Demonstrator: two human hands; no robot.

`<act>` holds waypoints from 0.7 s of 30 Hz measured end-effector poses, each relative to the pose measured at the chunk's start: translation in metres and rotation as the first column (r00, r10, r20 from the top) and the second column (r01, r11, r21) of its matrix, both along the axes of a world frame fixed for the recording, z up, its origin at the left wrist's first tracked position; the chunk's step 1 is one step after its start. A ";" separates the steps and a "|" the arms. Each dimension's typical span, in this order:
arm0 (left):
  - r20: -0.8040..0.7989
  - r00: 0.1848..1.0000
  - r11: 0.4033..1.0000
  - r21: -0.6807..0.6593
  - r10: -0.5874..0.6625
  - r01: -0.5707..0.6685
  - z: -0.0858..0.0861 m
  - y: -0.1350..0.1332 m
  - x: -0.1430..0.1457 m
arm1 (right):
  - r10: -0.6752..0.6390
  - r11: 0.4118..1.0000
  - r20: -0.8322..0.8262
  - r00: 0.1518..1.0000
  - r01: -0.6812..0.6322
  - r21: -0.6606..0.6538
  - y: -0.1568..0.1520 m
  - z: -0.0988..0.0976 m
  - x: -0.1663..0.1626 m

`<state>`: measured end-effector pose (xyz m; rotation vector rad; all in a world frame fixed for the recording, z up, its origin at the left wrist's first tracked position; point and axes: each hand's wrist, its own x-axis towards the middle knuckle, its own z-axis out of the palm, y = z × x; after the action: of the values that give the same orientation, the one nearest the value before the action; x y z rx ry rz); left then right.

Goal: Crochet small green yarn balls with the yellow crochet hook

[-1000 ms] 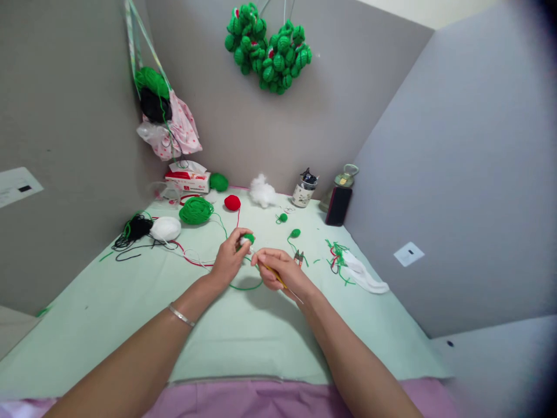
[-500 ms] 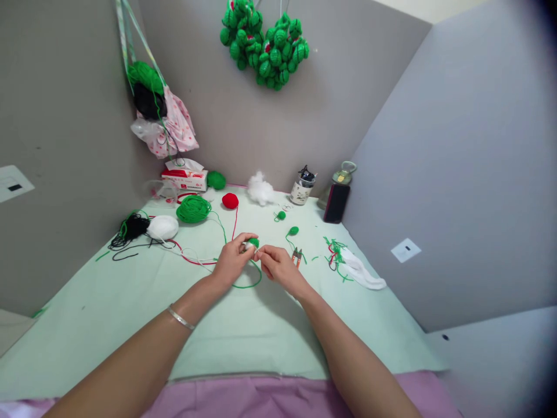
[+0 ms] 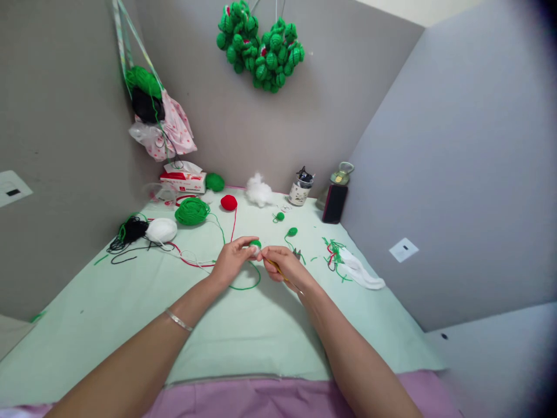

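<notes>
Over the middle of the table, my left hand [image 3: 230,261] pinches a small green and white crochet piece [image 3: 256,245]. Right beside it, my right hand [image 3: 282,266] is closed around a crochet hook [image 3: 278,269] with a yellow handle, whose metal end points back toward my wrist. The hook's front tip is at the piece, hidden by my fingers. A loop of green yarn [image 3: 243,288] lies on the table below my hands. Just behind my right hand, small snips [image 3: 296,253] are partly covered by it. Two small green crochet balls [image 3: 293,231] with yarn tails lie farther back.
Green [image 3: 192,211], white [image 3: 162,230] and red yarn balls [image 3: 228,202] lie left and back, near a tissue box [image 3: 183,181]. White stuffing [image 3: 260,190], a cup [image 3: 300,190] and a phone [image 3: 335,203] stand behind. Yarn scraps [image 3: 336,255] lie right. Green crochet pieces [image 3: 263,52] hang above.
My right hand has turned, and the yellow-handled crochet hook now shows along its palm. It covers more of the snips. The crochet piece shows more of its white part.
</notes>
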<state>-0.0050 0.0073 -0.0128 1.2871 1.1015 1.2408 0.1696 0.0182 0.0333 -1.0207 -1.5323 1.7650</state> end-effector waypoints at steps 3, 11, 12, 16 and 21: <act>-0.004 1.000 1.000 -0.016 -0.004 0.003 -0.002 -0.001 0.000 | 0.031 0.998 -0.011 0.999 -0.031 -0.048 0.002 0.003 0.002; -0.023 1.000 1.000 -0.027 0.001 -0.001 -0.003 -0.001 0.002 | -0.034 0.995 0.050 0.998 0.029 0.094 -0.001 -0.004 -0.006; -0.024 1.000 1.000 -0.024 0.003 -0.003 -0.003 -0.001 0.002 | -0.065 0.988 0.067 0.996 0.054 0.144 -0.003 -0.006 -0.008; -0.026 0.999 1.000 0.000 0.026 -0.026 -0.001 0.000 0.002 | -0.192 0.919 0.127 0.973 0.133 0.371 -0.015 -0.009 -0.015; -0.028 0.997 0.997 0.042 0.073 -0.072 0.000 -0.001 0.002 | -0.219 0.866 0.172 0.960 0.109 0.489 -0.027 -0.007 -0.020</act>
<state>-0.0028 0.0063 -0.0131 1.3096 1.1583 1.3079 0.1499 -0.0091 0.0260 -1.0775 -1.8336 1.0972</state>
